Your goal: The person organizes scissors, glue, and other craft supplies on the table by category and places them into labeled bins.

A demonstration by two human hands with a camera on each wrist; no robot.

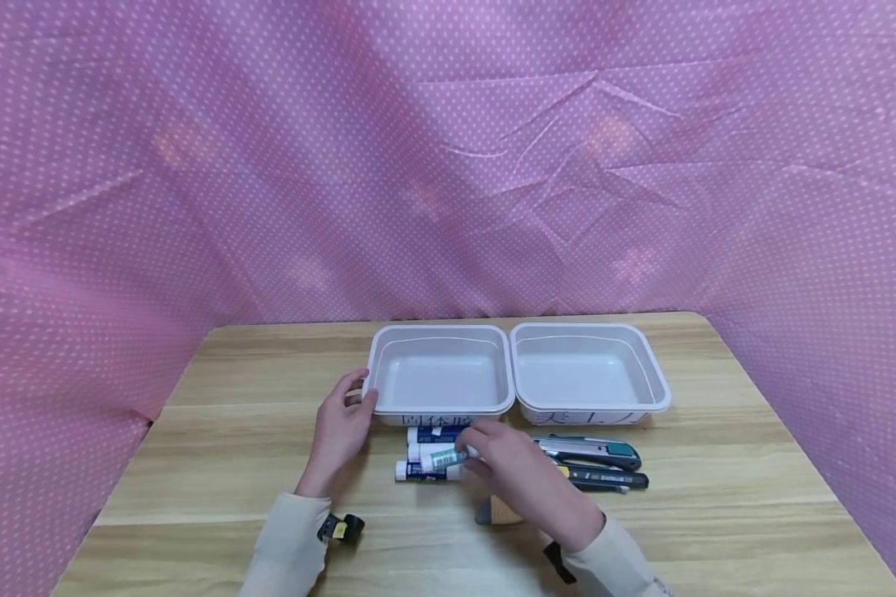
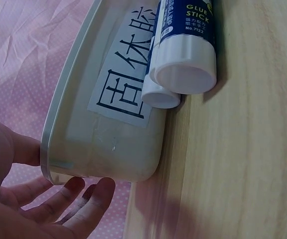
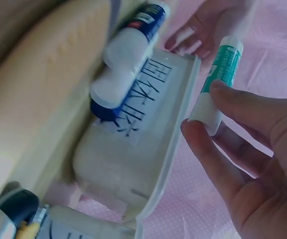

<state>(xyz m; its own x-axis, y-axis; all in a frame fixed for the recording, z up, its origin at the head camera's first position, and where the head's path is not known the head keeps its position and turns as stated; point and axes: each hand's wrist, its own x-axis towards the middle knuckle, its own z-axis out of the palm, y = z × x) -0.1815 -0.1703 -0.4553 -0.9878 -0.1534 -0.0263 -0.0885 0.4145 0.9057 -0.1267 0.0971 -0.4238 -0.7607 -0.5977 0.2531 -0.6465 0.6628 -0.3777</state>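
Observation:
My right hand [image 1: 518,473] pinches a green-and-white glue stick [image 3: 222,69] between thumb and fingers, above other glue sticks. These lie before the left white plastic tub [image 1: 439,410]; one blue-and-white glue stick [image 2: 186,50] shows its white cap end. At that tub's left end, my left hand [image 1: 343,427] holds the rim, thumb at the top edge and fingers along the outer wall. A paper label [image 2: 126,69] with Chinese characters is on the tub's front. Part of the glue-stick group is hidden behind my right hand.
A second white tub [image 1: 590,409] stands against the first on the right. Before it lie several utility knives [image 1: 605,477], partly behind my right hand. A tan item with a grey end [image 1: 499,512] lies nearer on the wooden table [image 1: 747,497]. Pink dotted cloth [image 1: 448,166] surrounds the table.

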